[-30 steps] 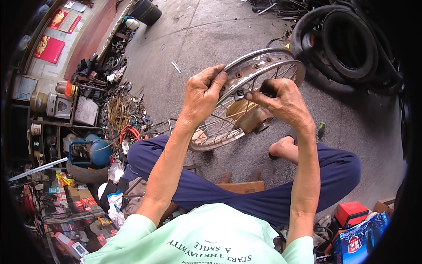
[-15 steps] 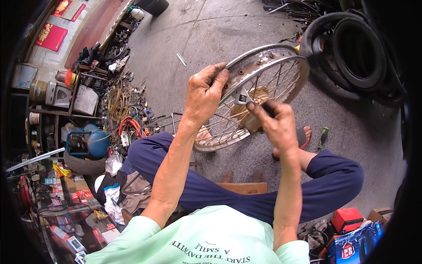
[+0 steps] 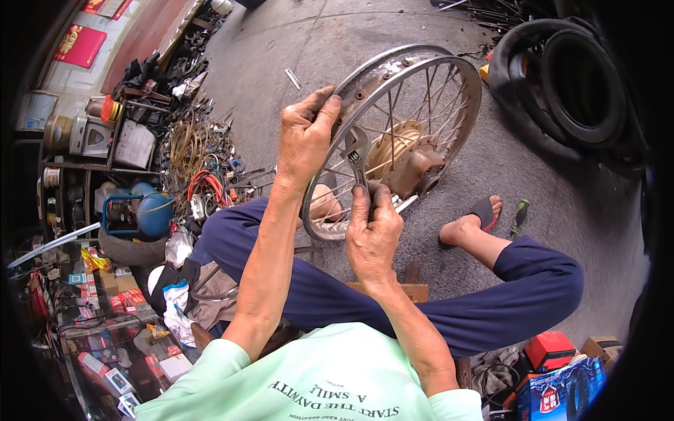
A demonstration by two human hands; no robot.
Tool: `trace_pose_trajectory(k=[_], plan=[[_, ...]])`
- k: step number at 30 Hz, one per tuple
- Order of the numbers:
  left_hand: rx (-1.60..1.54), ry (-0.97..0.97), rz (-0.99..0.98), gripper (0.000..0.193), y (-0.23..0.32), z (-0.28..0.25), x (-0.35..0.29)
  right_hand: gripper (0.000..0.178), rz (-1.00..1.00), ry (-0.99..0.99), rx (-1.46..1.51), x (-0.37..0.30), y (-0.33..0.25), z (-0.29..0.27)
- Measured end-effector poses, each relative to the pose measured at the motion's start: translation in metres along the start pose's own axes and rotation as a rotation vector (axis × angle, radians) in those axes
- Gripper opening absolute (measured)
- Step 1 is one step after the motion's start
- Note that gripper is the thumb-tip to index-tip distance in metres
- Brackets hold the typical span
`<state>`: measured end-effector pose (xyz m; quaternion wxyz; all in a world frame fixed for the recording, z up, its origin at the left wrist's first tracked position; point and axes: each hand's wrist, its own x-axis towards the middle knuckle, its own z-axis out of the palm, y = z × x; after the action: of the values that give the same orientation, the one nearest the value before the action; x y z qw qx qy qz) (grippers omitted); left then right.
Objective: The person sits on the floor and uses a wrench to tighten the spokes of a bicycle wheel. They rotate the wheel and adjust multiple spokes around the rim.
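Observation:
A spoked metal wheel rim (image 3: 449,62) is held upright and tilted in front of me, with a worn, dirty hub (image 3: 420,165) at its centre. My left hand (image 3: 306,135) grips the rim's left side, thumb against its inner channel. In my right hand (image 3: 375,231) is an adjustable wrench (image 3: 357,156), its handle pinched between thumb and fingers. The wrench's jaw lies by the spokes close to the rim's near left edge; whether it touches a spoke I cannot tell. Several rusty spoke nipples (image 3: 360,94) show in the rim channel.
Black tyres (image 3: 584,90) lie at the far right. A green-handled tool (image 3: 520,216) is on the floor beside my sandalled foot (image 3: 477,221). Tangled wires and parts (image 3: 203,158) heap up on the left, near a blue tank (image 3: 153,214). Boxes (image 3: 553,351) stand at lower right.
My right hand has moved left and down with the wrench, turning the wrench more upright. The wheel has turned and shifted slightly left, and my left hand has moved a little left with it.

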<state>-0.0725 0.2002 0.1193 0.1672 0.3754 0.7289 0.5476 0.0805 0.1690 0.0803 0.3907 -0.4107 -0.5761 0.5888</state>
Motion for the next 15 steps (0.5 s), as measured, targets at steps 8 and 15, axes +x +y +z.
trace_pose_trajectory(k=[8,15], plan=[[-0.042,-0.024,-0.019,0.024,0.007,0.003,-0.007,0.011,-0.087,0.033,0.052,-0.012,0.001,0.022],[0.038,-0.072,-0.003,0.025,0.013,0.003,-0.007,0.014,-0.085,0.003,0.163,-0.019,0.005,0.026]])
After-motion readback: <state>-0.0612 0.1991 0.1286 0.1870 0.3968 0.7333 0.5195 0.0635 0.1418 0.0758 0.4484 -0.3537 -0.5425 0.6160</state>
